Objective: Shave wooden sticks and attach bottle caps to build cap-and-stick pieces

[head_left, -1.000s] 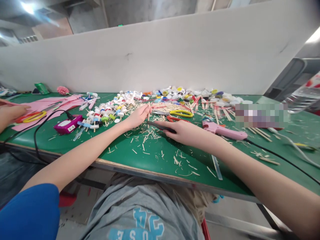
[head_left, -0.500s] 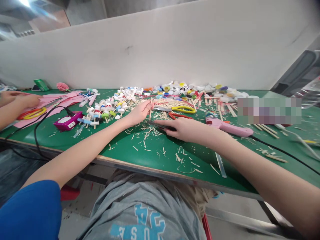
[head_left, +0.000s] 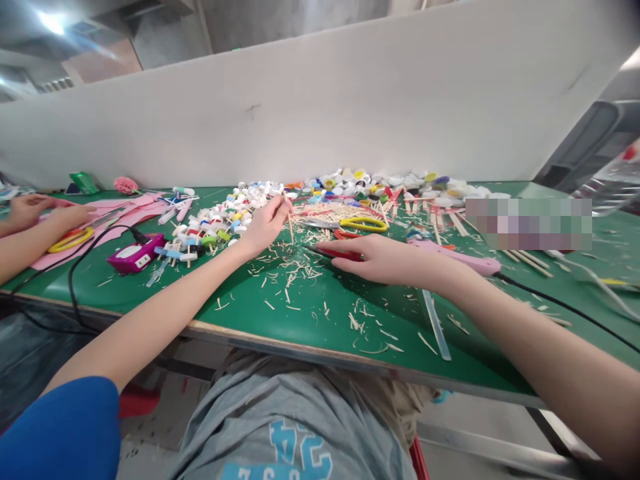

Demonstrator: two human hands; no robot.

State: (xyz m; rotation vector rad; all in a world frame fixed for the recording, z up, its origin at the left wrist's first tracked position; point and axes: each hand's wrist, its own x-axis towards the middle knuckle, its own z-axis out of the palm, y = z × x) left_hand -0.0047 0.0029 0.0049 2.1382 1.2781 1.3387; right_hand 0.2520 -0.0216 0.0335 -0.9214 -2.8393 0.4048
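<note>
My left hand (head_left: 265, 228) is closed, pinching the top of a thin wooden stick (head_left: 291, 230) that points down toward the table. To its right, my right hand (head_left: 375, 259) grips a knife (head_left: 345, 254) with a red and black handle, its dark tip pointing left. A small gap separates the tip from the stick. Pale wood shavings (head_left: 295, 273) lie scattered under both hands. Just beyond my right hand lie scissors with yellow handles (head_left: 364, 225) and an orange-red handle loop (head_left: 345, 235), partly hidden.
Bottle caps (head_left: 250, 200) and more caps on sticks pile up at the back. A pink glue gun (head_left: 455, 257) with a black cord lies right. Left are a magenta power box (head_left: 136, 256), pink sheets (head_left: 145, 208) and another person's hands (head_left: 70, 217). A clear glue stick (head_left: 437, 327) lies nearby.
My left hand has moved left and slightly up with the stick, away from the knife. The knife has turned so its red handle shows; my right hand has shifted slightly right.
</note>
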